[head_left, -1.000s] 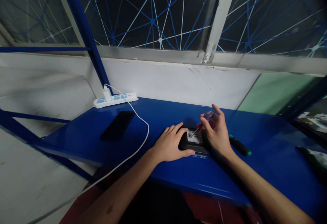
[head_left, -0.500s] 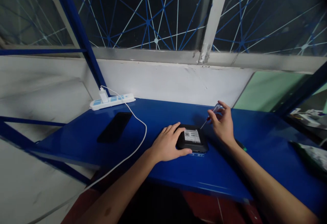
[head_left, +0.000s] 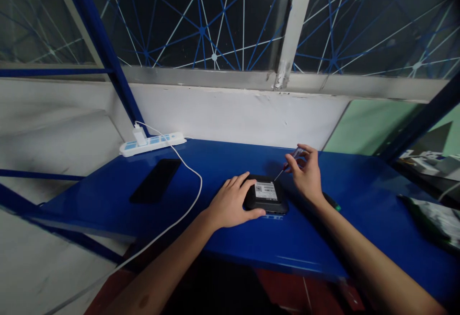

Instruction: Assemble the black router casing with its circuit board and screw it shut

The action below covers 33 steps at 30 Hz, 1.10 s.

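A flat black electronic box (head_left: 266, 206) with a white printed label (head_left: 266, 191) lies on the blue table. My left hand (head_left: 232, 202) grips its left side, thumb along the near edge and fingers over the far left part. In my right hand (head_left: 306, 173) is a screwdriver (head_left: 292, 159) with a clear handle, pinched between thumb and fingers. Its thin shaft slants down and left, and the tip meets the box's far right corner. Whether the tip sits in a screw is too small to tell. Partly behind my right wrist lies a dark object with a green end (head_left: 337, 207).
A black phone (head_left: 155, 180) lies left on the blue table (head_left: 244, 248). Behind it is a white power strip (head_left: 153, 144) with a plugged-in charger; its white cable (head_left: 192, 204) runs toward me. A dark-and-silver packet (head_left: 436, 219) lies far right. Blue posts frame the table.
The camera view has turned slightly, so the scene sits a little farther left. Both hands keep their places, with the screwdriver tip still at the box's far right corner.
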{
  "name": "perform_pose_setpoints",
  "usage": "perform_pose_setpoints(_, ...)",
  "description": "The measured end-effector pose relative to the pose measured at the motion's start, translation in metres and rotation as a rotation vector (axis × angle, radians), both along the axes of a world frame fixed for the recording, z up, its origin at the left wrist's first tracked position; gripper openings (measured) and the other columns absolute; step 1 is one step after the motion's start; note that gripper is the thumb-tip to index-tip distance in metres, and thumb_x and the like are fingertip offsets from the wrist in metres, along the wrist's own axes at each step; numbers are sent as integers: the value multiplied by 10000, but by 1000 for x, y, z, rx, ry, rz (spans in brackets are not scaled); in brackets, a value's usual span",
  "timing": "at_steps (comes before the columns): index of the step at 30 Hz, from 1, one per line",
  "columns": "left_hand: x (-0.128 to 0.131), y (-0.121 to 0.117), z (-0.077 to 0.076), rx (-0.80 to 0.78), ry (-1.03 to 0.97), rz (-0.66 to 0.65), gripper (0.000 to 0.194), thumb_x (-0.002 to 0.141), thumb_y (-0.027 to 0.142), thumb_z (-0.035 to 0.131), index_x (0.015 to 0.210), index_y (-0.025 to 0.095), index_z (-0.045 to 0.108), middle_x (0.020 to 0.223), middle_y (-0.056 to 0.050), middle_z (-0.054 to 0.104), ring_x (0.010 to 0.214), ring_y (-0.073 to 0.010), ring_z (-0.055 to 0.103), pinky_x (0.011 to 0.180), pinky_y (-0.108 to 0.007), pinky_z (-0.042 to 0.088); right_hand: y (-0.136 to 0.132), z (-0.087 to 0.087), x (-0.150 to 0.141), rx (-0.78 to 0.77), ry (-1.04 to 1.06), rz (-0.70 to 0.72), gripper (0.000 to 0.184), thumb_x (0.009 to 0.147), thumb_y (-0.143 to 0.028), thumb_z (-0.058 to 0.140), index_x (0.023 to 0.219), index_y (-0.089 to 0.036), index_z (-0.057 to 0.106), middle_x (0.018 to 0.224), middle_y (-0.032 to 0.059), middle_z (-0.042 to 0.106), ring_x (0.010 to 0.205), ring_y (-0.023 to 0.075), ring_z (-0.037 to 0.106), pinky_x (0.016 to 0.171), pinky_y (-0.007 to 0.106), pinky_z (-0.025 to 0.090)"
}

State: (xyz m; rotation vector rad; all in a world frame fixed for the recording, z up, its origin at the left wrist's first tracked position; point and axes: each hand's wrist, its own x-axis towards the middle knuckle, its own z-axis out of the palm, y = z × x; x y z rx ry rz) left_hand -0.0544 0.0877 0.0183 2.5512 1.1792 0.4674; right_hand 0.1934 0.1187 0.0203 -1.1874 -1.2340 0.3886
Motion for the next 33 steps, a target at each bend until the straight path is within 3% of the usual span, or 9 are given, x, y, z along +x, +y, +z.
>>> perform_pose_setpoints(6,-1,0,-1,-10,-15,-11,843,818,765,583,1470,253,428,1620,-138,321,1419,-435,381,1117,-640,357,-2,9,3,59,21,-50,352,852,-440,684,1125,-251,568,829,-10,570,728,169,649,586,312,567)
perform_pose_setpoints(10,0,0,-2,-3,0,-5,843,821,755,591,1468,238,430,1623,-141,316,1419,-423,383,1121,-624,361,-3,8,-1,38,54,26,364,920,-418,585,1245,-254,565,1029,66,679,851,200,699,669,354,579)
perform_pose_setpoints(13,0,0,-3,11,-5,2,826,820,741,604,1457,242,441,1621,-142,319,1420,-434,379,1125,-633,351,-3,6,-4,24,102,58,363,942,-440,547,1264,-273,539,1097,74,686,834,193,703,667,361,573)
perform_pose_setpoints(21,0,0,-1,4,-7,-2,821,813,735,612,1454,250,444,1614,-143,333,1414,-427,393,1123,-632,353,-4,11,-1,93,36,-13,307,848,-439,689,1079,-255,604,782,-19,576,661,149,605,596,315,550)
perform_pose_setpoints(28,0,1,-2,-4,13,11,838,819,748,596,1467,243,427,1630,-136,303,1436,-441,357,1131,-639,340,-6,11,-5,13,117,66,339,940,-419,554,1247,-275,565,1071,69,699,892,212,707,700,378,567)
perform_pose_setpoints(33,1,-1,1,-7,26,14,833,818,728,614,1466,238,429,1628,-135,309,1438,-431,361,1143,-625,336,-3,3,-6,-38,39,78,499,894,-425,638,1336,-293,449,1023,54,668,838,213,695,670,376,585)
